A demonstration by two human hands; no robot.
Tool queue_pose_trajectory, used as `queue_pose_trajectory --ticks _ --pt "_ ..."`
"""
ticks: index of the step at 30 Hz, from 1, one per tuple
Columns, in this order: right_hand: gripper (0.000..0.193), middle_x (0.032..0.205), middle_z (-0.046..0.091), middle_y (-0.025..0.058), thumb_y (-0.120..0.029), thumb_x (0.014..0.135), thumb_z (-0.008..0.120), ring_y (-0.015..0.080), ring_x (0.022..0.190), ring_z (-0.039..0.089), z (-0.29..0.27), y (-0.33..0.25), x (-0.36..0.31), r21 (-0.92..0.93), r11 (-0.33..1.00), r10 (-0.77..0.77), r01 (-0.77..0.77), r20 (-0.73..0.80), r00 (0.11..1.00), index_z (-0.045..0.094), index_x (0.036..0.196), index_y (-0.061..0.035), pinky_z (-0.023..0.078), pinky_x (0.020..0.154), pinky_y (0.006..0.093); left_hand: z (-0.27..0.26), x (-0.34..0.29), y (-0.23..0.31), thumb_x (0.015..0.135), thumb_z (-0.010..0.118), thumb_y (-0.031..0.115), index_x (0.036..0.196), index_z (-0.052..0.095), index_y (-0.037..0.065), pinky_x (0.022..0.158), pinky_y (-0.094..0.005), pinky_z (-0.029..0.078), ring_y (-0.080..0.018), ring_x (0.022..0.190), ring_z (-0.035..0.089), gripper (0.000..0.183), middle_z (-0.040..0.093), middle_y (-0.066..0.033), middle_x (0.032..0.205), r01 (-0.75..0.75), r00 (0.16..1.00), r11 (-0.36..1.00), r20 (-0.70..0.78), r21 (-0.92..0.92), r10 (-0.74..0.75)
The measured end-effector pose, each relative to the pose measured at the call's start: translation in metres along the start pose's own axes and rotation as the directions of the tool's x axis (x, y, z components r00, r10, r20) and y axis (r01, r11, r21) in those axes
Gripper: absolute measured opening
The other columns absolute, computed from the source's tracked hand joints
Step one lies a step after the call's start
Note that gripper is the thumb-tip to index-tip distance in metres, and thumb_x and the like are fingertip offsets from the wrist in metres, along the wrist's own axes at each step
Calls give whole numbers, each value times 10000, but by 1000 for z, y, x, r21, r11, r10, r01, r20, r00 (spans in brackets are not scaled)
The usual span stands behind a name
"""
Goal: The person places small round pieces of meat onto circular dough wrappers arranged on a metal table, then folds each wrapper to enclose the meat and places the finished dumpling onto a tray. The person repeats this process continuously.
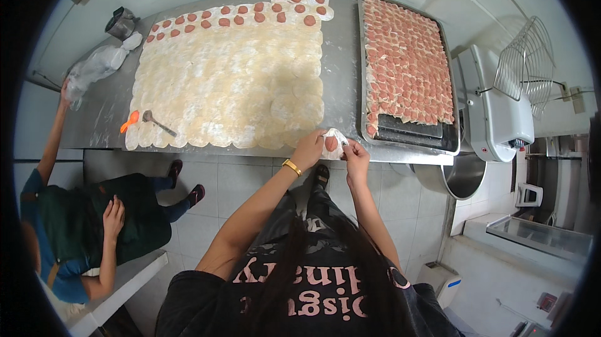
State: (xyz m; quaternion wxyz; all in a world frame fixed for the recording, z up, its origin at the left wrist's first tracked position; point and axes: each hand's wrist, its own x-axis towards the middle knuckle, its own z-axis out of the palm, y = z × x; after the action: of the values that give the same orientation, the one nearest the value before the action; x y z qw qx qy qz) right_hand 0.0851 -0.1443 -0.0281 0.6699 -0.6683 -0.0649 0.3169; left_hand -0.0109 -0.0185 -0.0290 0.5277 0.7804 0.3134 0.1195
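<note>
Left hand (309,150) and right hand (357,160) pinch a wrapper (339,150) topped with meat (330,143); pink lettering (307,307) crosses the black shirt (210,302).

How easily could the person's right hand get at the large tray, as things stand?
Probably yes: the right hand is close to the near left corner of the large tray, and nothing seems to block the way, although this hand pinches a dough wrapper.
</note>
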Motion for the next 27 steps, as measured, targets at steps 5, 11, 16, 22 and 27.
queue_pose_trajectory --ticks 5,11,16,22,27 --pt "225 858 650 32 37 830 546 73 713 572 -3 -2 -3 109 993 35 -38 34 999 636 1036 41 454 663 201 11 -1 -17 844 494 9 1131 577 -24 785 -269 474 -131 902 590 301 647 -87 991 83 996 919 53 -384 -68" --pt "236 923 657 46 79 822 534 84 784 592 -2 0 -8 6 999 -42 42 69 997 630 1032 32 464 716 212 3 -8 2 827 582 3 1044 601 0 673 -217 474 -85 749 570 217 636 -42 885 143 990 892 67 -430 -126" --pt "272 922 651 47 102 792 558 100 789 596 -3 -19 -13 331 938 57 -101 139 989 619 1042 13 486 747 238 -11 -10 11 824 609 0 982 570 17 661 -203 480 -65 774 564 164 610 -36 909 212 977 773 136 -598 -163" --pt "254 889 644 33 103 779 583 95 788 593 5 -32 -20 130 991 2 -21 148 989 626 1013 13 480 751 234 -16 -15 18 804 622 -35 966 524 30 707 -235 512 -85 862 576 200 585 -47 1015 128 991 725 109 -677 -73" --pt "278 899 657 40 97 747 616 99 818 611 -4 -27 -4 -171 977 -103 124 125 987 634 1012 12 489 742 239 -18 -22 22 797 618 -46 1072 541 18 710 -246 509 -116 875 597 293 589 -76 1050 58 998 611 59 -789 -19"
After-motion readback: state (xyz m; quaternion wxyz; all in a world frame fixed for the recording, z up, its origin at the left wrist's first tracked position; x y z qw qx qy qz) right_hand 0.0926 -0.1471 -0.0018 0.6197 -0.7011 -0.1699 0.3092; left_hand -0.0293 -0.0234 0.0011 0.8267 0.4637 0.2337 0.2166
